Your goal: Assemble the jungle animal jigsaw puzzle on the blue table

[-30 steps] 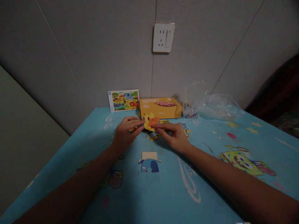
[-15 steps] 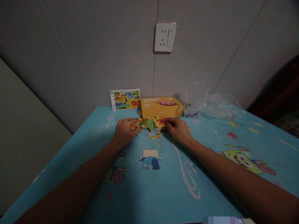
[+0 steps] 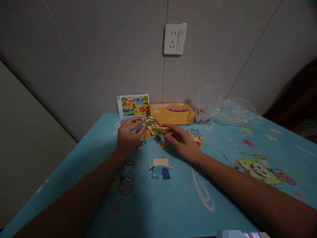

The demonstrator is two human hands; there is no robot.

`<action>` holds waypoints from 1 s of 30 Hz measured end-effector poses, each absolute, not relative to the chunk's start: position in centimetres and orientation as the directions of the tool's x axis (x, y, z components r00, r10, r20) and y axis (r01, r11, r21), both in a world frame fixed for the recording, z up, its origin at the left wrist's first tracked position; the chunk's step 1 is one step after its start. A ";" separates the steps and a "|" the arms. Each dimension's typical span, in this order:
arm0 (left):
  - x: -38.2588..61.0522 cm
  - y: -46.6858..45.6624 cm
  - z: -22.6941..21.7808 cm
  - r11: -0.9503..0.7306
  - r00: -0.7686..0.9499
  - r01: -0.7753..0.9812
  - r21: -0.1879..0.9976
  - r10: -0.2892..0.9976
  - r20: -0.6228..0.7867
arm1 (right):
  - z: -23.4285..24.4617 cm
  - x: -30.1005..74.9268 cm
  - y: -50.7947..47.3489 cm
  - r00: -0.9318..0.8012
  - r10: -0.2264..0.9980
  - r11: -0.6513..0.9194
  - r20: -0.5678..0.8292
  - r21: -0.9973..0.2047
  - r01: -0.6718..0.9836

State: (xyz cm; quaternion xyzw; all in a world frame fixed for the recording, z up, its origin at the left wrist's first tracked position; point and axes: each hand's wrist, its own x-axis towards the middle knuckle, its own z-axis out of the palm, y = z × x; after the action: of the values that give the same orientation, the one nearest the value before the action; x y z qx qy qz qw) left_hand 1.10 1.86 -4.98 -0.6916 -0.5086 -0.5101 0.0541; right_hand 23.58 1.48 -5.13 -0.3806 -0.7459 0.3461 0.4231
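Colourful jigsaw puzzle pieces (image 3: 150, 123) lie in a loose heap in front of the yellow box. At the heap's left side is my left hand (image 3: 128, 134), thumb and fingers apart. My right hand (image 3: 182, 142) hovers at the right side of the heap, fingers spread, with a green piece (image 3: 158, 131) just by its fingertips; whether they touch is unclear. Beyond my right hand lie more puzzle pieces (image 3: 195, 135), partly covered by it. Nearer to me, a blue elephant puzzle piece (image 3: 160, 172) rests apart, with a cream piece (image 3: 160, 162) against its upper edge.
A picture card (image 3: 135, 105) leans on the wall beside the yellow puzzle box (image 3: 173, 115). Crumpled clear plastic bags (image 3: 235, 112) lie at the back right. The table wears a blue cartoon-print cover (image 3: 178, 205). A wall socket (image 3: 175, 39) is above.
The pieces held between both hands have been let go onto the table in a heap. My fingers have spread, and more pieces now show beyond my right hand.
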 end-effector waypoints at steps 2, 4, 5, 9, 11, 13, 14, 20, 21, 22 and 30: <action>1.9 1.2 -4.6 -0.611 0.140 0.706 0.359 0.617 0.775 | -5.3 23.2 1.2 -0.390 0.853 0.428 0.348 -0.893 0.140; 2.5 0.7 -4.6 -0.688 0.268 0.653 0.316 0.601 0.753 | -5.5 23.2 1.4 -0.376 0.870 0.380 0.318 -0.920 0.099; 2.6 0.7 -4.7 -0.689 0.290 0.653 0.314 0.610 0.737 | -5.6 23.3 1.7 -0.338 0.887 0.370 0.315 -0.922 0.110; 1.8 1.5 -5.9 -0.489 0.170 0.800 0.347 0.741 0.650 | -5.9 24.6 3.4 -0.154 0.934 0.358 0.323 -0.839 0.410; 1.1 2.2 -6.6 -0.413 0.162 0.845 0.339 0.802 0.575 | -5.8 25.4 4.1 -0.188 0.930 0.361 0.315 -0.697 0.619; 0.8 2.7 -7.2 -0.372 0.171 0.872 0.317 0.840 0.514 | -5.7 25.8 4.3 -0.220 0.909 0.387 0.353 -0.525 0.758; 0.8 2.9 -7.5 -0.357 0.175 0.885 0.298 0.849 0.498 | -5.6 25.9 4.3 -0.224 0.893 0.397 0.390 -0.451 0.799; 2.0 3.1 -7.5 -0.323 0.171 0.911 0.257 0.862 0.477 | -5.6 24.8 3.4 -0.422 0.782 0.573 0.459 -0.264 0.776; 2.1 3.1 -7.3 -0.309 0.162 0.916 0.257 0.869 0.468 | -5.7 24.5 3.3 -0.468 0.763 0.606 0.445 -0.240 0.759; 2.2 3.1 -7.2 -0.301 0.159 0.918 0.258 0.875 0.457 | -5.7 24.2 3.3 -0.498 0.753 0.623 0.431 -0.220 0.751; 2.3 2.7 -6.3 -0.234 0.071 0.915 0.328 0.895 0.441 | -5.6 24.8 4.3 -0.435 0.823 0.534 0.365 -0.237 0.811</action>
State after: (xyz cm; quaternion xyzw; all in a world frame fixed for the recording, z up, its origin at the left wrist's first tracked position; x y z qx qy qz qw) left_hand 2.31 2.69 -6.30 -0.7315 -0.6185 -0.2865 0.0177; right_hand 24.78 4.27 -5.61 -0.4824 -0.8470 0.0128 0.2229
